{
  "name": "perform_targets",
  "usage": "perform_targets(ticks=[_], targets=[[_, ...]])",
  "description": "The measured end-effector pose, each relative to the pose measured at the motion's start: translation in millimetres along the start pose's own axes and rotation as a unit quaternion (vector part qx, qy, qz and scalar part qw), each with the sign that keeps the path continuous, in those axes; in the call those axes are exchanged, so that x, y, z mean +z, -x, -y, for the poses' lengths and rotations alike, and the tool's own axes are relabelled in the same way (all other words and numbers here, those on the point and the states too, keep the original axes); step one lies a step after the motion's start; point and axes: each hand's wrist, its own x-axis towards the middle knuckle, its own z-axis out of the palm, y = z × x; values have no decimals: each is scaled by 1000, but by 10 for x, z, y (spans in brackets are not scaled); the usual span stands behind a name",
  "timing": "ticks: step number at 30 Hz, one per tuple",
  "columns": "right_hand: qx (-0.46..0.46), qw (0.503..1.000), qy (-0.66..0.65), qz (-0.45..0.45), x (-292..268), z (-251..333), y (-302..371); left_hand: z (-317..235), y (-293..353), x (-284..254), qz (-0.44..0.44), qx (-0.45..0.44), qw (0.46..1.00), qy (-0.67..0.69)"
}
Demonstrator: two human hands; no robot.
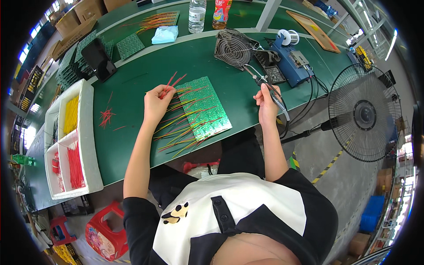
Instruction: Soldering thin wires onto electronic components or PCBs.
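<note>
My left hand [157, 100] pinches several short red wires [172, 81], their ends fanned out past the fingertips. It is at the upper left corner of a green circuit board panel [204, 108], which lies slightly tilted near the table's front edge. Red and yellow wires [176, 128] lie across the panel and stick out past its left side. My right hand [266, 105] is raised to the right of the panel with its fingers curled in. Directly beside it is the handle of a soldering iron [279, 102]; whether my fingers hold anything is hidden.
At left, a white foam box [89, 145] holds yellow and red wires; loose red wires [106, 117] lie beside it. Behind are a phone [98, 59], stacked boards [68, 66] and two bottles [197, 17]. A fume fan [233, 49], blue soldering machine [289, 59] and floor fan [365, 113] stand right.
</note>
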Motion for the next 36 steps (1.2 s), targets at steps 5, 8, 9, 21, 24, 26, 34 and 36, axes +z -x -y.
perform_targets(ticks=[5, 8, 9, 21, 24, 26, 34, 36], targets=[[3, 1000, 0, -2, -28, -7, -13, 16, -8, 3, 25, -3, 1000, 1], [-1, 1000, 2, -6, -38, 1, -6, 3, 3, -5, 26, -9, 1000, 2], [-1, 1000, -5, -12, -43, -1, -4, -3, 11, -11, 27, -10, 1000, -1], [39, 993, -106, -42, -149, -40, -58, -98, 23, -51, 36, -4, 999, -32], [40, 992, -108, -45, -180, -58, -73, -93, 21, -41, 36, -2, 999, -31], [51, 990, -122, -55, -188, -56, -75, -82, 15, -37, 36, 0, 999, -31], [1, 997, -65, -37, -87, -64, -27, -44, 28, -65, 11, 21, 999, -40], [-39, 999, 3, -20, 12, -37, 48, -93, 42, -16, 6, 3, 1000, -16]])
